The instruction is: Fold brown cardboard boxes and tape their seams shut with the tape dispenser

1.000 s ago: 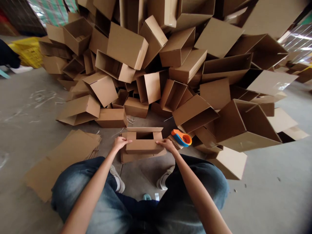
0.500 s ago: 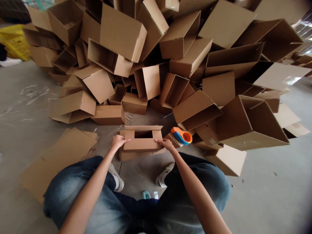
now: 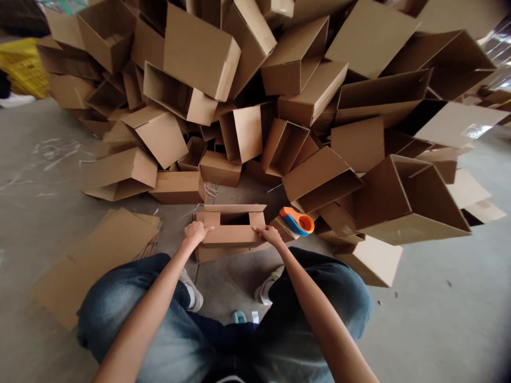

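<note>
Between my knees a small cardboard box (image 3: 233,235) rests on flattened cardboard (image 3: 215,256). Its near flap is folded inward, its far flap stands up, and a dark gap shows between the end flaps. My left hand (image 3: 196,233) grips the box's left end, thumb on the near flap. At the right end my right hand (image 3: 270,234) grips it the same way, thumb on top and fingers mostly hidden. Just right of that hand, an orange and blue tape dispenser (image 3: 297,222) lies on a piece of cardboard.
A high pile of open cardboard boxes (image 3: 199,50) fills the far side and curves round to the right. Flat cardboard sheets (image 3: 99,255) lie by my left knee. A yellow crate (image 3: 24,66) stands far left. Loose strapping scraps (image 3: 59,151) lie on the floor.
Almost nothing differs. Both hands keep their grip at the box's ends, and my knees have shifted slightly inward.
</note>
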`<move>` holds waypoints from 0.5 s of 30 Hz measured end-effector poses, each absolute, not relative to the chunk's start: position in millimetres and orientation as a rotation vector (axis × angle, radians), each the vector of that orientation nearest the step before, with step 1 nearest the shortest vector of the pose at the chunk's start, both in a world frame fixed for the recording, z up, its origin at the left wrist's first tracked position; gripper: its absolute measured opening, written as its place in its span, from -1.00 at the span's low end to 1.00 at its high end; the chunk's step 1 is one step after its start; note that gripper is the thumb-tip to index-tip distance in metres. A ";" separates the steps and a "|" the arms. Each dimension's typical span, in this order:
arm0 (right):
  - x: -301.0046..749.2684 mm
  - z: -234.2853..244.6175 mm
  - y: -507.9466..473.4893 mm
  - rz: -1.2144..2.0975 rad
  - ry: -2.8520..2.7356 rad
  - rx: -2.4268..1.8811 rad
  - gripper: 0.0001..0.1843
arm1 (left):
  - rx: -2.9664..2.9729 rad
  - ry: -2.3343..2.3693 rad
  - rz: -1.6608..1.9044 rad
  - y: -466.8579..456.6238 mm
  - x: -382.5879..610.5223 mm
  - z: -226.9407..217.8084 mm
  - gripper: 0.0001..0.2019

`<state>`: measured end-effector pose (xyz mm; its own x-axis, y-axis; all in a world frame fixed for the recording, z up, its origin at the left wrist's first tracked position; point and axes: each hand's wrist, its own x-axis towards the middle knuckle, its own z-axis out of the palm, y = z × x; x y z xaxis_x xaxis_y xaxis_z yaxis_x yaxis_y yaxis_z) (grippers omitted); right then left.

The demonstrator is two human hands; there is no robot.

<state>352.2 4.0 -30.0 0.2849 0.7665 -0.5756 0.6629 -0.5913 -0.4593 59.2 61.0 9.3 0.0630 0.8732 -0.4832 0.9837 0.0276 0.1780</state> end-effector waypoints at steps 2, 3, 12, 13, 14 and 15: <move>347.2 -27.2 1.8 1.161 -1.341 -2.454 -0.25 | 1.848 1.787 -0.330 58.4 59.1 10.9 -0.35; 344.9 -25.8 0.5 1.142 -1.336 -2.467 -0.25 | 1.829 1.770 -0.321 56.8 58.6 11.3 -0.35; 345.1 -22.6 -11.0 1.268 -1.308 -2.380 -0.28 | 1.635 1.615 -0.286 41.3 46.3 5.2 -0.33; 346.1 -23.4 -12.3 1.276 -1.314 -2.366 -0.30 | 1.611 1.598 -0.285 40.5 45.3 3.2 -0.33; 347.1 -24.3 -13.5 1.280 -1.320 -2.350 -0.32 | 1.586 1.579 -0.285 40.1 44.5 1.0 -0.32; 348.1 -25.0 -14.6 1.280 -1.327 -2.334 -0.34 | 1.562 1.561 -0.286 40.0 44.0 -1.1 -0.31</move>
<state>348.1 -14.6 -25.0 0.2369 0.7668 -0.5965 0.6237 -0.5908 -0.5117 44.0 40.0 -1.1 0.1823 0.6902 -0.7003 0.8934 0.1811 0.4111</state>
